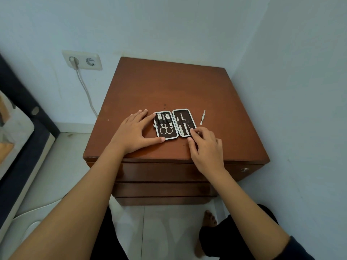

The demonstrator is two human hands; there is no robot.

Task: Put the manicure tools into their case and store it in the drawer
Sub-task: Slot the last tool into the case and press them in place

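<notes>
The manicure case [174,124] lies open flat on the brown wooden drawer chest [169,87]. Its left half holds small scissors [166,129] and clippers under a strap; its right half holds several slim tools. My left hand [134,131] rests flat beside the case, thumb and forefinger framing its left half. My right hand [203,145] pinches the lower end of a slim tool [187,127] in the right half. One loose metal tool [202,117] lies on the top, just right of the case.
The chest has three shut drawers [161,173] on its front, with a small lock [244,170] at the top right. A wall socket with a white cable [82,61] is at the left. Walls close in behind and to the right. A bed edge [22,113] stands left.
</notes>
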